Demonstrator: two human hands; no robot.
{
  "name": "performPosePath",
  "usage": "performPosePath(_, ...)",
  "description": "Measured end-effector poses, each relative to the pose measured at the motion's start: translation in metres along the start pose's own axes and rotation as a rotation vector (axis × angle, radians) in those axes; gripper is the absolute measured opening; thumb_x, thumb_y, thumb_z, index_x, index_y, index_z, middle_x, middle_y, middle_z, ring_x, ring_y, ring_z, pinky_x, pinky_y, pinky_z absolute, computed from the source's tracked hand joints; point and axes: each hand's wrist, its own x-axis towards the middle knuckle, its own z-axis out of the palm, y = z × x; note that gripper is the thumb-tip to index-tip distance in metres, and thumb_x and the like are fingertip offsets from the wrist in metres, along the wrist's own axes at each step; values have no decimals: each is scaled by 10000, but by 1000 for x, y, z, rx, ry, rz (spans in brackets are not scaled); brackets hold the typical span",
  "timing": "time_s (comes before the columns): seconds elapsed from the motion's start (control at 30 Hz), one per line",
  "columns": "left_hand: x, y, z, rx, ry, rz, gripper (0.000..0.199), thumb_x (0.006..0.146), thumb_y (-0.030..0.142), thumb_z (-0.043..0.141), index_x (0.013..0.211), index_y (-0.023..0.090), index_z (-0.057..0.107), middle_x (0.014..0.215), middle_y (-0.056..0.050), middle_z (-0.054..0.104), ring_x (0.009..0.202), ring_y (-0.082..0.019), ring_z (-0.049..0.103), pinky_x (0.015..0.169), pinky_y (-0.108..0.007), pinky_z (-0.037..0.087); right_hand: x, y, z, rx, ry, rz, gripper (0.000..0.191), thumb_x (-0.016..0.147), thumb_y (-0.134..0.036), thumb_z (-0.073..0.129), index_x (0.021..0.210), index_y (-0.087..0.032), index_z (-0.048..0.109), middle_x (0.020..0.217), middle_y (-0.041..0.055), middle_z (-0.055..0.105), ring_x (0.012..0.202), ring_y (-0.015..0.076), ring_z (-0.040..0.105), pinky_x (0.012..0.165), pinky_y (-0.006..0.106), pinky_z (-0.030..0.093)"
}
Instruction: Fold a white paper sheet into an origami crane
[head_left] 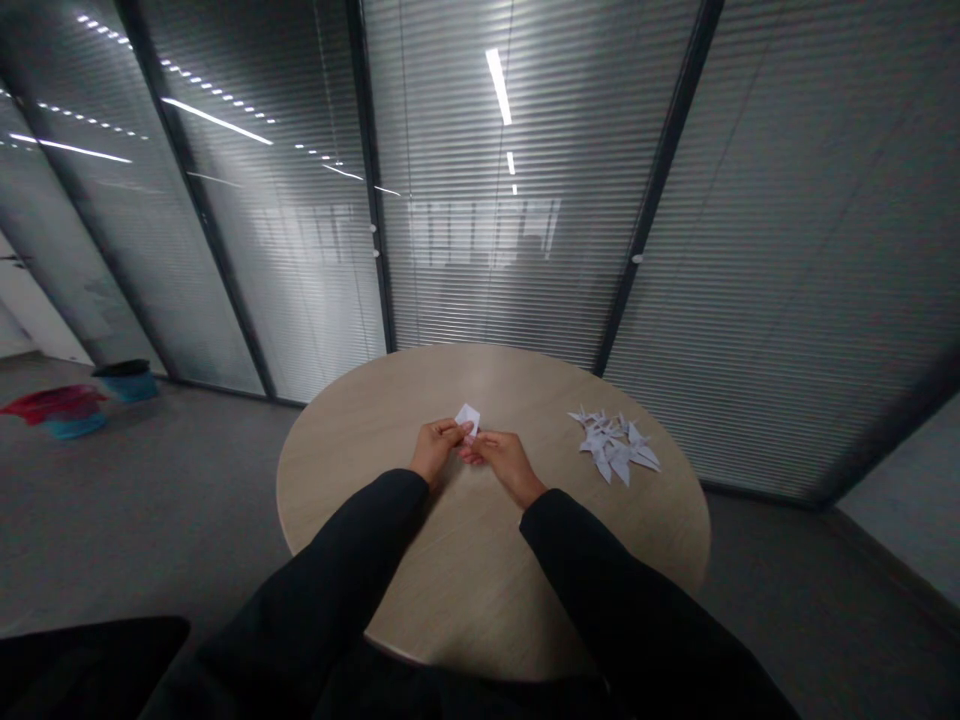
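Note:
A small piece of folded white paper (469, 414) is held above the middle of the round table (480, 375). My left hand (439, 443) pinches it from the left, thumb on top. From the right, the fingers of my right hand (506, 457) close on its lower edge. The two hands meet at the paper and partly cover it, so the exact folds cannot be made out. Off to the right on the tabletop lies a loose pile of folded white paper cranes (615, 443), apart from both hands.
Glass partitions with blinds (510, 280) stand behind the table. On the floor at the left are a blue bin with a red liner (64, 405) and a blue bin with a black liner (127, 382). A dark object (90, 665) fills the lower left corner.

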Motion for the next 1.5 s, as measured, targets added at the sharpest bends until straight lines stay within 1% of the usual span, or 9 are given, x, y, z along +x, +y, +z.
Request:
performPosePath(0.2, -1, 2, 2, 24, 10, 26, 475, 494, 530, 797, 564, 99, 611, 589, -58, 577, 536, -101, 474, 538, -238, 351, -5, -8, 1, 25, 11, -11, 451, 617, -525, 713, 739, -93, 674, 742, 124, 685, 625, 172, 640, 679, 312, 506)
performPosePath(0.37, -1, -2, 1, 27, 7, 36, 477, 609, 562, 725, 632, 94, 637, 622, -60, 582, 557, -105, 475, 558, -241, 360, -7, -10, 1, 31, 1, -5, 436, 650, -498, 697, 806, -91, 694, 776, 124, 692, 665, 175, 652, 702, 312, 504)
performPosePath(0.47, 0, -2, 1, 20, 5, 56, 486, 643, 576, 694, 680, 93, 659, 649, -68, 589, 575, -114, 482, 575, -251, 372, -7, -10, 1, 43, -16, 24, 474, 630, -516, 706, 832, -88, 694, 794, 127, 694, 668, 172, 653, 696, 305, 500)
performPosePath(0.63, 1, -3, -3, 55, -3, 94, 469, 624, 561, 714, 590, 104, 613, 585, -43, 520, 570, -107, 440, 567, -245, 343, -7, -11, 2, 11, -23, 49, 548, 654, -599, 676, 833, -81, 676, 801, 138, 691, 670, 173, 658, 685, 301, 501)
performPosePath(0.8, 1, -3, -3, 65, -25, 74, 454, 634, 548, 712, 606, 104, 622, 601, -50, 531, 594, -120, 452, 593, -255, 358, -8, -12, 1, 9, -4, 27, 567, 638, -625, 682, 803, -83, 669, 768, 135, 689, 664, 194, 662, 679, 318, 513)
performPosePath(1.0, -2, -2, 1, -52, -6, 0, 447, 613, 527, 734, 592, 107, 581, 581, -26, 498, 552, -95, 433, 564, -240, 347, -6, -13, -1, 14, -4, 0, 542, 605, -621, 706, 752, -99, 684, 722, 116, 683, 622, 199, 653, 679, 340, 530)
performPosePath(1.17, -3, 0, 3, -92, -6, -14, 447, 578, 504, 772, 683, 91, 637, 629, -36, 555, 555, -87, 467, 581, -238, 381, -4, -12, -3, -32, -22, 24, 594, 630, -655, 665, 805, -87, 682, 755, 125, 682, 655, 193, 657, 665, 315, 517)
performPosePath(1.37, 0, -3, 0, -113, 72, 9, 394, 528, 402, 822, 737, 92, 698, 745, -81, 648, 664, -126, 563, 692, -261, 435, 1, -7, -7, -29, 86, -65, 441, 645, -533, 697, 756, -111, 636, 774, 90, 668, 697, 162, 628, 718, 290, 492)
performPosePath(1.5, 2, -4, 0, -79, 118, 6, 381, 507, 376, 835, 741, 100, 715, 733, -76, 656, 648, -117, 550, 657, -244, 409, 2, -6, -10, -46, 127, -134, 349, 663, -457, 696, 760, -128, 625, 772, 64, 662, 721, 162, 617, 703, 275, 468)
